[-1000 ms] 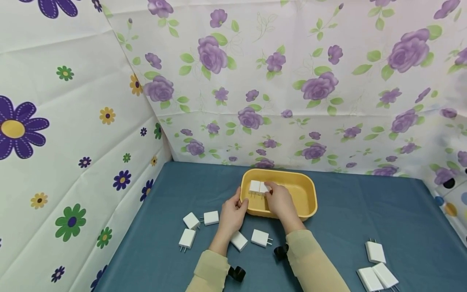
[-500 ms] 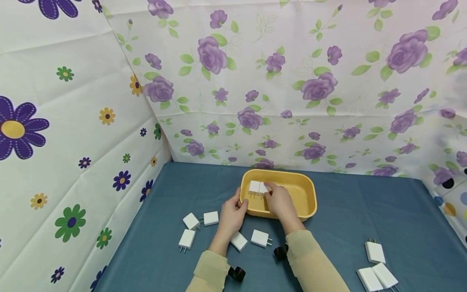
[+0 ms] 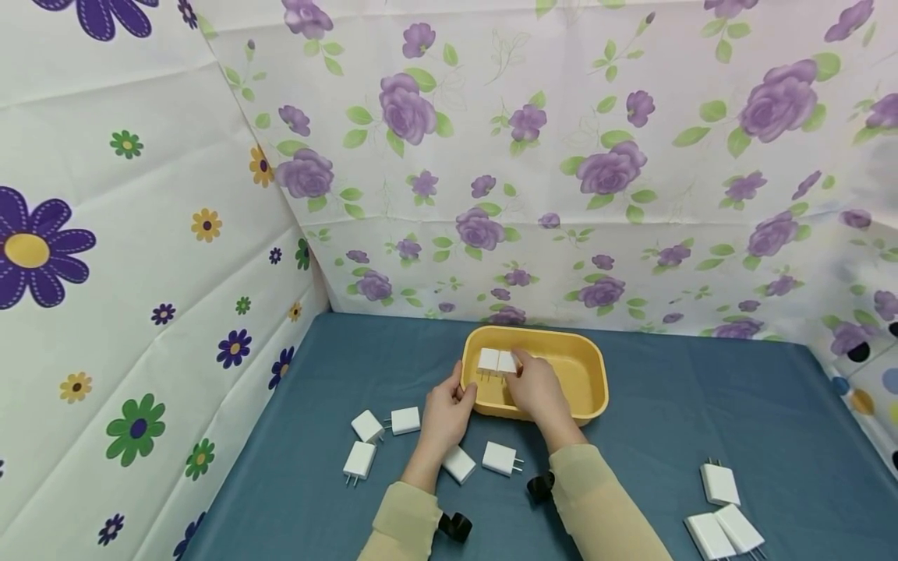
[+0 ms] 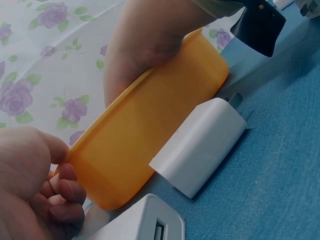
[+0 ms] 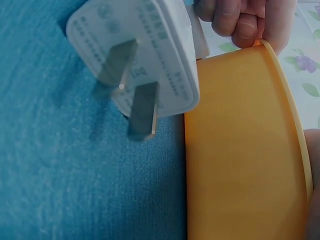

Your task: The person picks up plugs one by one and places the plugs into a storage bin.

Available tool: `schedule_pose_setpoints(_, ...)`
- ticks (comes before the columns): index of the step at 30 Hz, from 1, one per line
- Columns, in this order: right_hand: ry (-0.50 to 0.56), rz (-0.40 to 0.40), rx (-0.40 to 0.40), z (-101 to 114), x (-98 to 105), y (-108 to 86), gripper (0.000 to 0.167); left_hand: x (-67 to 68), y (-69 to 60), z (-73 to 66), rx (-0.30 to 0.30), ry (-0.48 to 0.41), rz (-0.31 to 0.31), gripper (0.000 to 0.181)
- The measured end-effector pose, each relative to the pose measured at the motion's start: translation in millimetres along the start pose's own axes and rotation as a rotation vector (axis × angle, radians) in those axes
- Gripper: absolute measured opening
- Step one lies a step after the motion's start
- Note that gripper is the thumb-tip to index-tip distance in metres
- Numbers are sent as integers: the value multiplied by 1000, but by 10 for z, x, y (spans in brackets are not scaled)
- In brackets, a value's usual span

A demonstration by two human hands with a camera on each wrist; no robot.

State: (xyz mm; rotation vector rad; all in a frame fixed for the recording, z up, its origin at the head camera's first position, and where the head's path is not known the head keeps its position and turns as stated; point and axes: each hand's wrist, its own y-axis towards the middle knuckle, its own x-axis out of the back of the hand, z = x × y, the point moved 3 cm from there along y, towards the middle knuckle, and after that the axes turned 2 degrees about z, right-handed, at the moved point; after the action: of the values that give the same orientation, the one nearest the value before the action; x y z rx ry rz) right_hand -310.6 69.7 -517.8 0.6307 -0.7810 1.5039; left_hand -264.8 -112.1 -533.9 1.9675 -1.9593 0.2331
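Note:
The yellow tray (image 3: 585, 374) stands near the back of the table, its outer wall (image 4: 130, 135) large in the left wrist view. My left hand (image 3: 445, 409) grips its left end, thumb and fingers at the rim; in the left wrist view that hand (image 4: 35, 185) has curled fingers. Inside the tray two white plug adapters lie side by side, a left one (image 3: 488, 360) and a right one (image 3: 506, 362). My right hand (image 3: 540, 388) reaches over the front rim and pinches the right adapter. The right wrist view shows little of the right hand; its fingertips are hidden there.
In front of the tray lie two white adapters, one (image 3: 500, 458) between the arms and one (image 3: 459, 464) beside the left wrist. Several more, such as this adapter (image 3: 360, 460), lie to the left. Three adapters, one of them upright in view (image 3: 720, 484), are grouped at the right.
Both hands and the tray stay in place. The right fingers have shifted very slightly at the right adapter; the head view has moved a little.

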Motion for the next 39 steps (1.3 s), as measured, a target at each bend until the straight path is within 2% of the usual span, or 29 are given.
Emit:
schedule_pose_setpoints(12, 60, -14, 3, -52, 31, 16, 57, -6, -3, -21, 12, 4, -1, 56)
schedule_pose_setpoints(23, 234, -42, 137, -95, 167, -49, 54, -6, -1, -4, 15, 13, -4, 56)
schedule_pose_setpoints(28, 233, -21, 159, -116, 381, -191, 55, -8, -7, -8, 14, 13, -6, 56)
schedule_pose_setpoints(32, 234, 25, 156, -169, 585, -355, 55, 0, -13, -20, 19, 6, -11, 56)
schedule_pose_setpoints(35, 235, 51, 154, -265, 731, -514, 55, 1, -15, -22, 20, -1, -8, 56)
schedule_pose_setpoints(39, 213, 43, 164, -457, 919, -759, 53, -3, -12, -14, 12, -3, -2, 57)
